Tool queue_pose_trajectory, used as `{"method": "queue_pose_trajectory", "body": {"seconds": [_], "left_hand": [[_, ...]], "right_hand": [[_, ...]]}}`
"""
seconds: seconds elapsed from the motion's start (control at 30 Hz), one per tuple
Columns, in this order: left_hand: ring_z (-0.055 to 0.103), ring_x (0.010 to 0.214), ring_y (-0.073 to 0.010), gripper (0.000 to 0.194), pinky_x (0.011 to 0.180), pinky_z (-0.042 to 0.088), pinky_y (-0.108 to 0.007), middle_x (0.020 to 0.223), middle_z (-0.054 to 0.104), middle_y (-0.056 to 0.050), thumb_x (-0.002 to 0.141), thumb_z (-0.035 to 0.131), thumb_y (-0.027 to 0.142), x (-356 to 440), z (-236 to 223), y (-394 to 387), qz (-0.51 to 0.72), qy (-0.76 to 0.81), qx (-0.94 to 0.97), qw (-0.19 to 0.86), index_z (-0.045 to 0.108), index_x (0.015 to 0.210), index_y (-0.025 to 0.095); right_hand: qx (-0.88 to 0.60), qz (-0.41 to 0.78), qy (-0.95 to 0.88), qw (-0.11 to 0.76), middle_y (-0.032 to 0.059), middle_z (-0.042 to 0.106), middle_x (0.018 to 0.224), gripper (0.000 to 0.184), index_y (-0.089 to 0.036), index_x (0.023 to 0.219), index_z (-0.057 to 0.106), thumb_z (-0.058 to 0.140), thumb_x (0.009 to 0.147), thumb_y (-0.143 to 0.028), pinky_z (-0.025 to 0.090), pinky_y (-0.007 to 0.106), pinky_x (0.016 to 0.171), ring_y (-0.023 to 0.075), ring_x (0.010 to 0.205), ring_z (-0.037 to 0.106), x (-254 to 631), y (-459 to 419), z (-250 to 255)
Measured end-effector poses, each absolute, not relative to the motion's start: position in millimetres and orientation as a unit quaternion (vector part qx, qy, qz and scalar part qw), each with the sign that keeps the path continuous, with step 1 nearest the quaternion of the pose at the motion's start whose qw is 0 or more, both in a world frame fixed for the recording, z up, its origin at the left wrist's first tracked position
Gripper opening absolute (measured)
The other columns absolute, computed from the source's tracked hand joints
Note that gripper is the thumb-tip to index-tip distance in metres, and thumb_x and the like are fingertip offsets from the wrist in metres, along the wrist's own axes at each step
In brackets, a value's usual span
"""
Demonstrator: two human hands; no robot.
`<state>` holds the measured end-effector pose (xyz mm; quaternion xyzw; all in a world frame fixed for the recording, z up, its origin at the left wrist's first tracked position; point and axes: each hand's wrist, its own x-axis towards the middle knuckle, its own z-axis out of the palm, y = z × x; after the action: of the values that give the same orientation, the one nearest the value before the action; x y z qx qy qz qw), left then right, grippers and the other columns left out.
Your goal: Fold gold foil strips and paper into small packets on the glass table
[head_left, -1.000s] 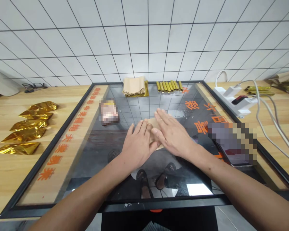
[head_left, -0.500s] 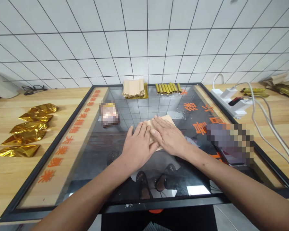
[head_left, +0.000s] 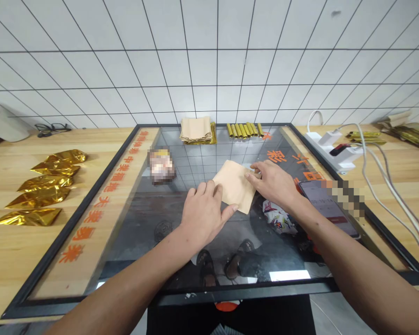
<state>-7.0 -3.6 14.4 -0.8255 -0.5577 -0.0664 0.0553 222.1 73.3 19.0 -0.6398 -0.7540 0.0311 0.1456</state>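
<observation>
Tan paper sheet (head_left: 234, 186) is lying tilted near the centre of the glass tabletop (head_left: 199, 158), its long sides running from upper left to lower right. The right hand (head_left: 274, 184) is curling its fingertips at the sheet's right corner, though I cannot tell whether they are gripping it. The left hand (head_left: 202, 214) is resting flat against the lower-left edge, well apart from the right. Repositioning seems in hand; the next move calls for a firm hold on the sheet.
</observation>
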Motion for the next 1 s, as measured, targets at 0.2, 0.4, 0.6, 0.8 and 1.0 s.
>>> {"method": "queue_pose_trajectory", "body": {"seconds": [0.2, 0.4, 0.6, 0.8, 1.0], "left_hand": [[0.06, 0.108, -0.0334, 0.047, 0.086, 0.048, -0.047, 0.114, 0.067, -0.014, 0.11, 0.047, 0.055, -1, 19, -8, -0.075, -0.549, -0.832, 0.035, 0.071, 0.124, 0.016], [0.063, 0.101, -0.0309, 0.027, 0.083, 0.049, -0.047, 0.105, 0.066, -0.011, 0.11, 0.047, 0.027, 3, 18, -10, -0.085, -0.514, -0.854, 0.01, 0.071, 0.112, 0.017], [0.064, 0.099, -0.0319, 0.025, 0.084, 0.053, -0.05, 0.105, 0.067, -0.012, 0.106, 0.05, 0.024, 1, 12, -8, -0.089, -0.507, -0.857, 0.008, 0.074, 0.106, 0.015], [0.065, 0.103, -0.0327, 0.025, 0.089, 0.055, -0.049, 0.111, 0.071, -0.014, 0.103, 0.052, 0.021, 3, 10, -7, -0.101, -0.518, -0.849, -0.006, 0.073, 0.115, 0.014], [0.061, 0.132, -0.0302, 0.039, 0.111, 0.051, -0.047, 0.143, 0.068, -0.016, 0.106, 0.05, 0.019, 1, 7, -4, -0.134, -0.487, -0.863, -0.025, 0.064, 0.141, 0.012]], "right_hand": [[-0.637, 0.01, -0.752, 0.167, 0.0139, 0.073, 0.127, 0.046, -0.023, 0.136, 0.072, 0.059, 0.102, -0.051, 0.058, 0.046, 0.092, 0.0351, 0.118, 0.071, 227, 76, 16], [-0.519, 0.033, -0.811, 0.268, 0.014, 0.071, 0.136, 0.042, -0.019, 0.14, 0.069, 0.051, 0.107, -0.036, 0.057, 0.046, 0.108, 0.0302, 0.124, 0.07, 207, 62, 15], [-0.436, -0.032, -0.875, 0.208, 0.0157, 0.048, 0.17, 0.048, -0.017, 0.15, 0.064, 0.04, 0.11, -0.021, 0.032, 0.061, 0.132, 0.0337, 0.157, 0.046, 179, 32, 29], [-0.392, 0.137, -0.878, 0.236, 0.0112, 0.042, 0.174, 0.059, -0.019, 0.167, 0.046, 0.034, 0.115, -0.045, 0.04, 0.053, 0.13, 0.0274, 0.163, 0.037, 170, 18, 30], [-0.476, 0.122, -0.859, 0.145, 0.0227, 0.052, 0.165, 0.07, -0.004, 0.162, 0.049, 0.027, 0.115, -0.052, 0.037, 0.056, 0.131, 0.0355, 0.159, 0.043, 171, 20, 18]]}}
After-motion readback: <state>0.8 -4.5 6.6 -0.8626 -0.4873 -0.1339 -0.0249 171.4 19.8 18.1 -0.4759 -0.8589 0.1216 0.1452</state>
